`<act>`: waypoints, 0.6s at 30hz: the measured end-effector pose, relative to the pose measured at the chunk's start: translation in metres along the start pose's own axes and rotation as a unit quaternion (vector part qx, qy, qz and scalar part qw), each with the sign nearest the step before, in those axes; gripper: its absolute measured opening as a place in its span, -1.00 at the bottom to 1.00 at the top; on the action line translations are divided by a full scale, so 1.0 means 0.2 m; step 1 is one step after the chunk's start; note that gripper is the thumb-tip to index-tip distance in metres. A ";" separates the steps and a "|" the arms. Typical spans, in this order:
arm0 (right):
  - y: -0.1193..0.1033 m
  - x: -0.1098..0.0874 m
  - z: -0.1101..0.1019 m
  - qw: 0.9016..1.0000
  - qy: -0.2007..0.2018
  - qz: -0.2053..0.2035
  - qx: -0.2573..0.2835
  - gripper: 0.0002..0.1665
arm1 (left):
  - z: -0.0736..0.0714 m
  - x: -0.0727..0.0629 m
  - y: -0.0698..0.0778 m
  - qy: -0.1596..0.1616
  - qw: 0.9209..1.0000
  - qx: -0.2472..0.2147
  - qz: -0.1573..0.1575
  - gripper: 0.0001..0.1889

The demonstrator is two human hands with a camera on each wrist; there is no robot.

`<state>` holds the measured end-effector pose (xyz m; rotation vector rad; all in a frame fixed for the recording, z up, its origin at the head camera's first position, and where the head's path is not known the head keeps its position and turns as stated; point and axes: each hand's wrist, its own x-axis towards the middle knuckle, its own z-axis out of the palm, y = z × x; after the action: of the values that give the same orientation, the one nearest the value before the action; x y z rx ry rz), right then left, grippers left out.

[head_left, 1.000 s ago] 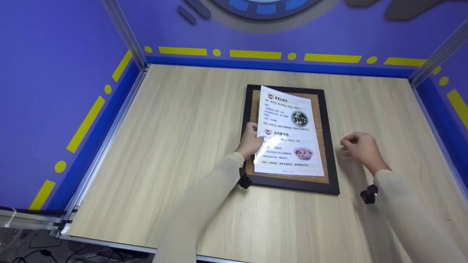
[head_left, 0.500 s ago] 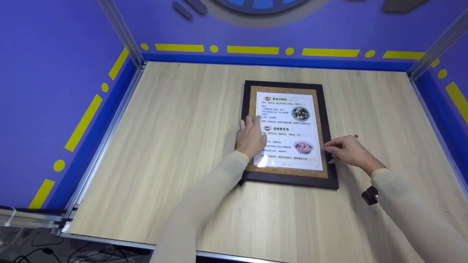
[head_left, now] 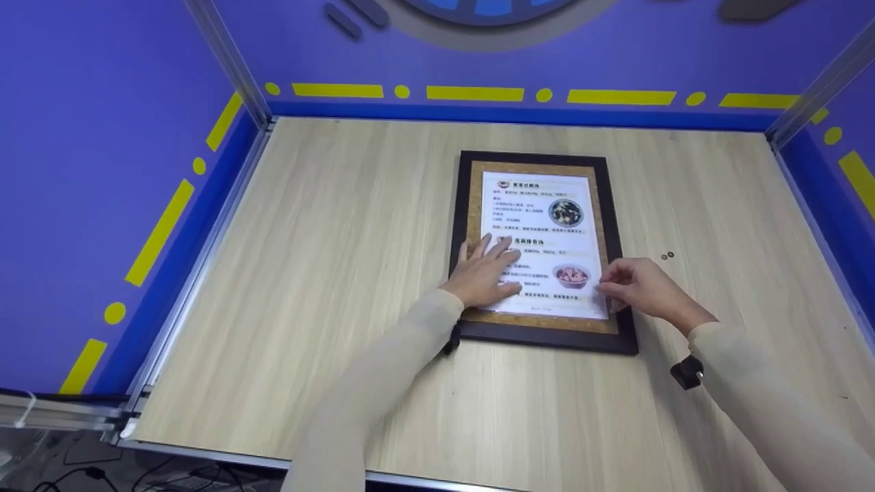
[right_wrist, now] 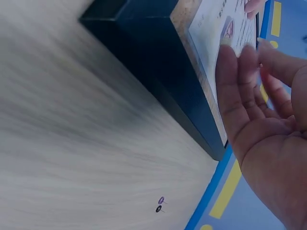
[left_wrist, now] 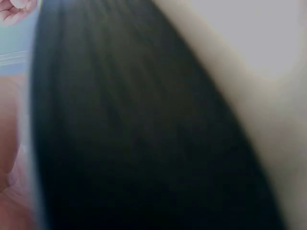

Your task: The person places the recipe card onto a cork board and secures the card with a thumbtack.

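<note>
A glossy laminated recipe sheet (head_left: 540,215) with pictures of two bowls lies on a cork board (head_left: 530,322) with a dark frame (head_left: 547,342). My left hand (head_left: 484,272) lies on the sheet's lower left part, fingers spread and pressing it. At the sheet's lower right edge, my right hand (head_left: 636,285) pinches a tiny thing, seemingly a thumbtack (right_wrist: 260,65), between thumb and forefinger; the fingertips mostly hide it. Its other fingers stretch over the board's edge in the right wrist view. Dark blurred material fills most of the left wrist view.
Two loose thumbtacks (right_wrist: 159,204) lie on the wooden table (head_left: 328,273) right of the board. Purple-blue panels (head_left: 137,137) with yellow marks stand behind and at both sides. Cables (head_left: 89,471) show below the table's front left edge.
The sheet's lifted left side has come down flat on the cork. My left hand has flattened onto it. My right hand has moved left to the sheet's edge, uncovering two thumbtacks.
</note>
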<state>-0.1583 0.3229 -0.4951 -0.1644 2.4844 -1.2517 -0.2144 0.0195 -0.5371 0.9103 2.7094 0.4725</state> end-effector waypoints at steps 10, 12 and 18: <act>-0.03 0.03 0.03 0.995 -0.008 -0.032 -0.096 -0.88 | -0.02 0.01 -0.01 -0.003 1.000 -0.003 -0.001 -0.29; -0.04 0.05 0.05 0.986 -0.006 -0.069 -0.149 -0.88 | -0.02 0.00 -0.01 -0.003 1.000 -0.004 -0.002 -0.29; -0.05 0.07 0.10 0.966 0.003 -0.107 -0.234 -0.96 | -0.01 -0.01 -0.01 -0.008 1.000 -0.004 0.004 -0.29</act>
<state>-0.1639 0.2980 -0.5018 -0.5599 2.7837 -0.7086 -0.2153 0.0164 -0.5356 0.9180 2.6891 0.4750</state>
